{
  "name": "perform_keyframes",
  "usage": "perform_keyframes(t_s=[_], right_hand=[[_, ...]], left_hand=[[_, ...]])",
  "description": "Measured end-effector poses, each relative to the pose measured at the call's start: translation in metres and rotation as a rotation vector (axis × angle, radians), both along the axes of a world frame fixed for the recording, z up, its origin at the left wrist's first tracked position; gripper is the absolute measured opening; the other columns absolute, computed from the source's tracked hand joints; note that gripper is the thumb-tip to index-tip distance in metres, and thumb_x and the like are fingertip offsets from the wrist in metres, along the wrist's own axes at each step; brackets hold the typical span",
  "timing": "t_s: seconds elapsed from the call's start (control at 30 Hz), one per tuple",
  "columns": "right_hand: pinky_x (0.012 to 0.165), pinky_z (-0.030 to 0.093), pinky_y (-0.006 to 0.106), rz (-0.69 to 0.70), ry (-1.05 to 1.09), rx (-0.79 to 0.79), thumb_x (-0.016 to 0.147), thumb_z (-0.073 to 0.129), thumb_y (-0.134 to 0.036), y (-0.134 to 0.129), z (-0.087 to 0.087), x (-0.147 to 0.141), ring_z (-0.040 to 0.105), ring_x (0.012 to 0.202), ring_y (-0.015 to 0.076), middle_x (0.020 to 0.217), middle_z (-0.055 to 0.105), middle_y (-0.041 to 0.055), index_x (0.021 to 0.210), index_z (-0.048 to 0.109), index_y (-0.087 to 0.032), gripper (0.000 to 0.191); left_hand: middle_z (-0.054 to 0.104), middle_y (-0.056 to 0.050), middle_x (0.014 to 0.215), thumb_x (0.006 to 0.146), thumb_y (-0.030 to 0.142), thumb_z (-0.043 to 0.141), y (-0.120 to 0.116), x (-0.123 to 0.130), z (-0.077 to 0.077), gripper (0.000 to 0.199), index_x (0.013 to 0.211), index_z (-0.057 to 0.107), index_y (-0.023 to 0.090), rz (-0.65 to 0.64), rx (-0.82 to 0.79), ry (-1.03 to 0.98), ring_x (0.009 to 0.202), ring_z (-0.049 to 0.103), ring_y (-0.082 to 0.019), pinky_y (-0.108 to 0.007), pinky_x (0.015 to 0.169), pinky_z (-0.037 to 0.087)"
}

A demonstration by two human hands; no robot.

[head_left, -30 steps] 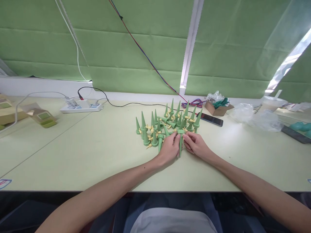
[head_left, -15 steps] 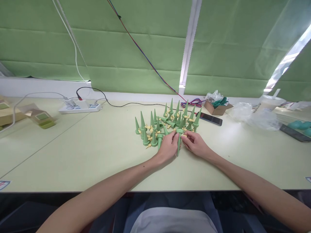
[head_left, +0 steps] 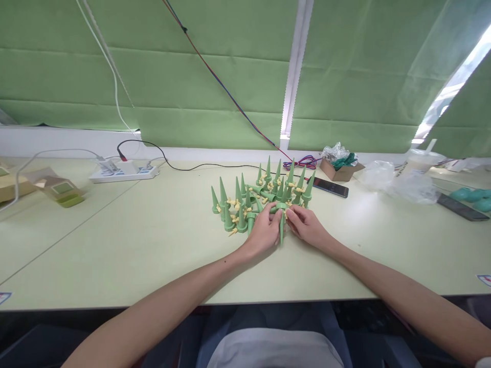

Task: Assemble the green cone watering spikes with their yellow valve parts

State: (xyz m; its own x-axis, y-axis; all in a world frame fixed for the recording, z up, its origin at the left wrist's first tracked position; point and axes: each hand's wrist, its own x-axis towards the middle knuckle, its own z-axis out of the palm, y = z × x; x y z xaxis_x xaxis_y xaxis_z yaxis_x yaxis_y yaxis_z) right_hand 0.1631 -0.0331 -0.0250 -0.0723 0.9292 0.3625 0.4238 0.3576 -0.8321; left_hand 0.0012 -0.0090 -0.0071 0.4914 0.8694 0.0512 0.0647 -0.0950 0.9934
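My left hand [head_left: 265,227] is closed around a green plastic cone [head_left: 282,227], whose broad collar faces away and whose tip points toward me. On its other side, my right hand [head_left: 305,225] pinches at a small yellow piece [head_left: 286,215] against the cone, mostly covered by the fingertips. Just beyond both hands stand several green cones [head_left: 229,217], tips up, with small yellow pieces [head_left: 232,232] on or beside them. A few more cones lie on their sides among these.
Behind the cones lies a black phone [head_left: 330,187]. A small cardboard box [head_left: 341,171] stands at the back, with a plastic bag [head_left: 414,187] and a cup [head_left: 420,161] farther right. At left are a power strip [head_left: 125,176] and an opened carton [head_left: 57,186].
The right fingertips have moved in closer to the cone, and less of the yellow piece shows. The view has shifted slightly; the left hand keeps its hold.
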Motion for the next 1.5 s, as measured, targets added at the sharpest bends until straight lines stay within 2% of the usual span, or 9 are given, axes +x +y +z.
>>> perform_keyframes(t_s=[0.27,0.5,0.67,0.77,0.83,0.93,1.1,1.3,1.5], right_hand=[[0.055,0.033,0.028,-0.109,-0.102,0.061,0.099,0.042,-0.051,0.0,0.003,0.001,0.04,0.052,0.0132,0.053,0.046,-0.0019,0.06,0.044,-0.02,0.049],[0.052,0.03,0.028,-0.198,-0.116,0.056,0.097,0.042,-0.052,0.003,0.003,0.002,0.037,0.049,0.0124,0.047,0.04,-0.0021,0.053,0.039,-0.02,0.053],[0.051,0.029,0.028,-0.231,-0.123,0.014,0.097,0.04,-0.047,0.005,0.003,0.003,0.036,0.046,0.012,0.044,0.038,-0.002,0.05,0.037,-0.02,0.055],[0.052,0.03,0.028,-0.219,-0.155,0.009,0.098,0.039,-0.048,0.006,0.002,0.004,0.037,0.047,0.0122,0.045,0.04,-0.0017,0.05,0.037,-0.02,0.056],[0.054,0.031,0.028,-0.218,-0.19,0.015,0.099,0.037,-0.049,0.007,0.002,0.005,0.04,0.048,0.0127,0.047,0.043,-0.0011,0.051,0.039,-0.02,0.056],[0.058,0.033,0.028,-0.27,-0.244,0.07,0.1,0.035,-0.047,0.009,0.002,0.007,0.045,0.051,0.0143,0.051,0.05,0.0001,0.056,0.048,-0.02,0.054],[0.059,0.034,0.028,-0.381,-0.353,0.181,0.097,0.043,-0.039,0.011,0.005,0.014,0.039,0.046,0.0132,0.051,0.049,-0.0023,0.065,0.053,-0.021,0.038],[0.063,0.037,0.028,-0.31,-0.51,0.057,0.091,0.05,-0.03,0.01,0.007,0.017,0.048,0.048,0.0152,0.049,0.052,-0.0034,0.086,0.067,-0.019,0.021],[0.062,0.035,0.027,-0.233,-0.656,-0.075,0.091,0.051,-0.024,0.01,0.002,0.016,0.052,0.056,0.0175,0.056,0.058,-0.0011,0.107,0.067,-0.018,0.024]], left_hand=[[0.057,0.005,0.064,0.097,0.043,0.045,-0.001,0.0,0.001,0.037,0.129,0.047,0.023,0.014,-0.049,-0.035,0.033,0.039,-0.006,-0.02,0.033,0.031],[0.058,0.002,0.078,0.094,0.026,0.043,0.001,0.001,-0.005,0.025,0.118,0.049,0.022,0.0,-0.009,-0.05,0.033,0.042,-0.005,-0.021,0.033,0.033],[0.059,0.001,0.085,0.09,0.029,0.052,0.001,0.0,-0.008,0.019,0.107,0.053,0.022,0.011,0.166,0.008,0.041,0.047,-0.005,-0.022,0.041,0.035],[0.059,0.002,0.08,0.092,0.037,0.052,0.001,-0.001,-0.007,0.019,0.101,0.055,0.021,0.051,0.286,0.076,0.047,0.047,-0.007,-0.023,0.047,0.036],[0.059,0.001,0.075,0.093,0.041,0.05,0.002,-0.001,-0.006,0.022,0.089,0.055,0.019,0.099,0.348,0.129,0.05,0.048,-0.01,-0.025,0.052,0.037],[0.058,0.0,0.068,0.093,0.04,0.05,0.004,-0.002,-0.005,0.03,0.071,0.048,0.019,0.15,0.456,0.203,0.055,0.048,-0.012,-0.028,0.058,0.037],[0.048,0.002,0.058,0.092,0.034,0.051,0.005,-0.003,-0.006,0.03,0.066,0.043,0.02,0.145,0.577,0.331,0.056,0.044,-0.014,-0.028,0.057,0.032],[0.053,0.0,0.065,0.094,0.029,0.047,0.008,-0.005,-0.008,0.024,0.072,0.043,0.02,0.137,0.556,0.434,0.06,0.047,-0.015,-0.028,0.056,0.032],[0.053,-0.001,0.067,0.093,0.026,0.049,0.01,-0.006,-0.008,0.023,0.072,0.041,0.02,0.172,0.579,0.479,0.06,0.046,-0.015,-0.028,0.056,0.032]])
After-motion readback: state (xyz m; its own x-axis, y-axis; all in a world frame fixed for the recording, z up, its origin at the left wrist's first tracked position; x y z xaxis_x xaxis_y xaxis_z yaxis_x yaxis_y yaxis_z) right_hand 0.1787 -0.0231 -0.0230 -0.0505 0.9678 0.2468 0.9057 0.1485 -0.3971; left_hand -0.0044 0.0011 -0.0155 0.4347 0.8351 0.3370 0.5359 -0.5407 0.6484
